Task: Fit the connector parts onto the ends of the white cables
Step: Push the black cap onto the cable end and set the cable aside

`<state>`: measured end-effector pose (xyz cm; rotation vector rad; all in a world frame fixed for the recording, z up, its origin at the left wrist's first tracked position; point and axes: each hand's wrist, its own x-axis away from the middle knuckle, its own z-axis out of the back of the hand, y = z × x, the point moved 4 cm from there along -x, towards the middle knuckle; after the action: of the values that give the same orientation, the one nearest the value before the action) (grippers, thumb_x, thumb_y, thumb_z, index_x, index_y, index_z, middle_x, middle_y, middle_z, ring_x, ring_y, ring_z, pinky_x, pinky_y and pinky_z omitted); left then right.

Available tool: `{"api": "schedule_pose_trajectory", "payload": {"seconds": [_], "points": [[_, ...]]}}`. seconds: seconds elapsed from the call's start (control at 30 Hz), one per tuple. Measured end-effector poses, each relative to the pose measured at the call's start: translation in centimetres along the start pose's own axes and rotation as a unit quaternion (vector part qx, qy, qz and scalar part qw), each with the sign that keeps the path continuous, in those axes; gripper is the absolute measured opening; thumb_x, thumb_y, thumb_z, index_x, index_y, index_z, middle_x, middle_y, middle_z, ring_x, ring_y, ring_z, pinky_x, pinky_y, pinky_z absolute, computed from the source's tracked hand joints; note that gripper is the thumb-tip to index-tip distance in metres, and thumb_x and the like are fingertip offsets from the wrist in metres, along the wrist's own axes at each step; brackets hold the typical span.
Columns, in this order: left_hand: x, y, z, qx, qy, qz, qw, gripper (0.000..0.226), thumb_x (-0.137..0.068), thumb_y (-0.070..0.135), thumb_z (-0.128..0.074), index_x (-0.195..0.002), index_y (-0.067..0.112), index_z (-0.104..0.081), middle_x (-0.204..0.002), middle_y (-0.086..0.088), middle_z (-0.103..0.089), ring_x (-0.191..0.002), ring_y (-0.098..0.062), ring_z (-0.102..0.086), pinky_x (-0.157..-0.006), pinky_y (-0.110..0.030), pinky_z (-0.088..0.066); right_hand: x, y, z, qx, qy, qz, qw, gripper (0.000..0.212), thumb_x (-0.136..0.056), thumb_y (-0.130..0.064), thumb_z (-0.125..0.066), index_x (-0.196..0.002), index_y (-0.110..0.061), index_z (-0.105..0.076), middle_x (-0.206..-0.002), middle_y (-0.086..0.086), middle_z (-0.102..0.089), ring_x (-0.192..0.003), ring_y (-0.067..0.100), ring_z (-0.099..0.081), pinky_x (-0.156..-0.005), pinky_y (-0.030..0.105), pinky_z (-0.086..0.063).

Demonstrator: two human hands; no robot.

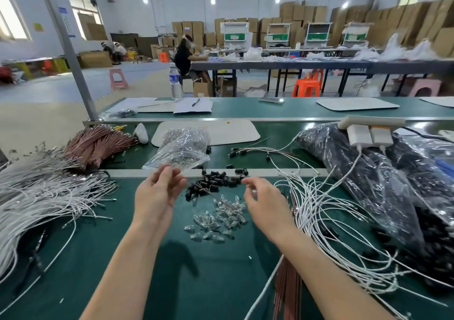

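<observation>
A pile of small black connector parts [214, 181] lies at the middle of the green bench [196, 283], with a scatter of clear connector parts [218, 219] just in front of it. A thin brown wire [216, 198] lies across both piles. Bundles of white cables lie at the left [44, 197] and at the right [319, 211]. My left hand [157, 194] hovers left of the black pile, fingers apart and empty. My right hand [264, 203] hovers right of the piles, fingertips pinched on what looks like a small clear part.
A clear plastic bag of parts [181, 147] sits behind the piles, and copper-coloured cables [98, 145] lie at the back left. Large bags of black parts [368, 172] and a power strip with chargers [368, 128] fill the right. Brown wires [287, 290] lie under my right forearm.
</observation>
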<state>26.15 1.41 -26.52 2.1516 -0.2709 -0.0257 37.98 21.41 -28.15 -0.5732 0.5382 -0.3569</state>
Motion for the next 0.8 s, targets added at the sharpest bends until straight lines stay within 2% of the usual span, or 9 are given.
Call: {"api": "schedule_pose_trajectory", "payload": {"seconds": [0.13, 0.3, 0.4, 0.47, 0.57, 0.63, 0.7, 0.73, 0.8], "points": [[-0.8, -2.1, 4.2, 0.162, 0.063, 0.016, 0.985, 0.011, -0.1, 0.006, -0.055, -0.094, 0.006, -0.064, -0.077, -0.005, -0.075, -0.07, -0.011, -0.073, -0.065, -0.02, -0.059, -3.1, -2.2, -3.7, 0.067, -0.061, 0.036, 0.995, 0.032, -0.104, -0.025, -0.045, -0.133, -0.024, -0.057, -0.13, -0.002, -0.059, -0.117, 0.017, -0.055, -0.09, 0.032, -0.048], [-1.4, -2.8, 6.5, 0.235, 0.097, 0.019, 0.967, 0.011, -0.099, 0.015, -0.058, -0.092, 0.015, -0.066, -0.085, 0.002, -0.072, -0.068, -0.004, -0.07, -0.062, -0.018, -0.058, -5.9, -3.0, -7.3, 0.15, -0.128, 0.066, 0.978, 0.032, -0.105, -0.031, -0.049, -0.133, -0.02, -0.057, -0.131, 0.005, -0.055, -0.114, 0.025, -0.059, -0.087, 0.037, -0.05], [-1.2, -1.1, 6.4, 0.155, 0.097, -0.042, 0.982, 0.012, -0.098, 0.026, -0.059, -0.092, 0.028, -0.07, -0.077, 0.012, -0.066, -0.065, -0.002, -0.059, -0.068, -0.023, -0.055, -6.4, -2.7, -8.5, 0.196, -0.13, 0.079, 0.969, 0.029, -0.103, -0.032, -0.053, -0.128, -0.016, -0.056, -0.127, 0.006, -0.053, -0.107, 0.026, -0.061, -0.079, 0.036, -0.051], [-0.6, 1.0, 6.5, 0.103, 0.09, -0.134, 0.981, 0.013, -0.097, 0.031, -0.06, -0.096, 0.032, -0.073, -0.075, 0.013, -0.062, -0.068, -0.003, -0.055, -0.076, -0.027, -0.05, -6.5, -2.6, -8.8, 0.199, -0.121, 0.084, 0.969, 0.026, -0.103, -0.03, -0.054, -0.123, -0.014, -0.055, -0.124, 0.006, -0.051, -0.103, 0.025, -0.061, -0.077, 0.034, -0.05], [1.1, 4.2, 5.3, -0.085, 0.045, -0.324, 0.941, 0.017, -0.098, 0.039, -0.061, -0.11, 0.037, -0.072, -0.079, 0.013, -0.064, -0.07, -0.003, -0.059, -0.072, -0.022, -0.055, -6.4, -2.4, -8.6, 0.193, -0.115, 0.089, 0.97, 0.022, -0.104, -0.026, -0.052, -0.12, -0.011, -0.054, -0.12, 0.006, -0.057, -0.102, 0.023, -0.06, -0.081, 0.032, -0.05], [1.8, 3.9, 3.2, -0.237, -0.003, -0.384, 0.892, 0.021, -0.1, 0.035, -0.057, -0.118, 0.038, -0.068, -0.087, 0.01, -0.061, -0.07, -0.005, -0.059, -0.066, -0.013, -0.051, -6.0, -1.9, -7.4, 0.098, -0.085, 0.043, 0.991, 0.022, -0.105, -0.026, -0.049, -0.122, -0.014, -0.056, -0.112, 0.003, -0.063, -0.093, 0.016, -0.059, -0.079, 0.029, -0.048], [2.4, 1.6, 1.3, -0.347, -0.054, -0.395, 0.849, 0.029, -0.1, 0.019, -0.054, -0.123, 0.032, -0.065, -0.095, 0.01, -0.055, -0.074, -0.008, -0.056, -0.066, -0.012, -0.046, -4.8, -1.2, -6.1, -0.123, -0.05, -0.071, 0.989, 0.021, -0.105, -0.026, -0.049, -0.122, -0.02, -0.06, -0.097, -0.004, -0.067, -0.076, 0.008, -0.056, -0.07, 0.025, -0.047], [2.7, 0.2, 0.6, -0.388, -0.076, -0.396, 0.829, 0.031, -0.1, 0.012, -0.055, -0.125, 0.028, -0.064, -0.097, 0.011, -0.053, -0.076, -0.008, -0.055, -0.067, -0.014, -0.046, -3.8, -1.0, -5.7, -0.276, -0.043, -0.138, 0.95, 0.019, -0.104, -0.022, -0.051, -0.117, -0.02, -0.065, -0.09, -0.004, -0.069, -0.072, 0.008, -0.058, -0.066, 0.022, -0.049], [3.3, -2.3, -0.4, -0.453, -0.104, -0.398, 0.791, 0.029, -0.099, 0.01, -0.058, -0.125, 0.022, -0.064, -0.097, 0.014, -0.054, -0.081, -0.007, -0.058, -0.07, -0.021, -0.049, -1.5, -1.3, -5.2, -0.543, -0.059, -0.232, 0.805, 0.017, -0.101, -0.012, -0.057, -0.11, -0.011, -0.07, -0.085, 0.003, -0.073, -0.073, 0.012, -0.066, -0.067, 0.021, -0.056]]}}
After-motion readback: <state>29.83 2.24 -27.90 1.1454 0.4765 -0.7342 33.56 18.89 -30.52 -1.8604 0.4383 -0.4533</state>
